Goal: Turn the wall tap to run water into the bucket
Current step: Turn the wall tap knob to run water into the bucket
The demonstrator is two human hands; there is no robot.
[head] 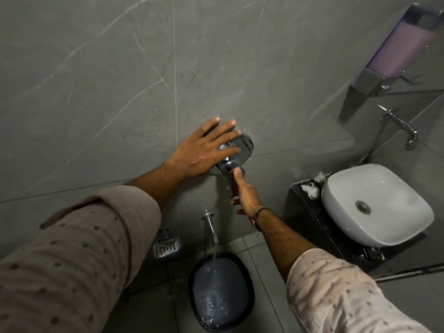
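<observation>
The chrome wall tap point(247, 145) is mounted on the grey tiled wall, and its handle point(229, 168) points down toward me. My left hand point(199, 152) lies flat against the wall with fingers spread, their tips over the tap's round plate. My right hand point(245, 195) grips the handle from below, thumb pressed on its end. Below them a chrome spout point(211, 227) pours a stream of water point(213, 257) into the dark blue bucket point(251, 296) on the floor. The water in the bucket is splashing.
A white basin point(377, 205) sits on a dark counter point(302, 207) to the right, with crumpled tissue point(311, 189) beside it. A metal soap dish point(167, 246) hangs left of the spout. A soap dispenser point(398, 51) and a second tap point(401, 124) are on the right wall.
</observation>
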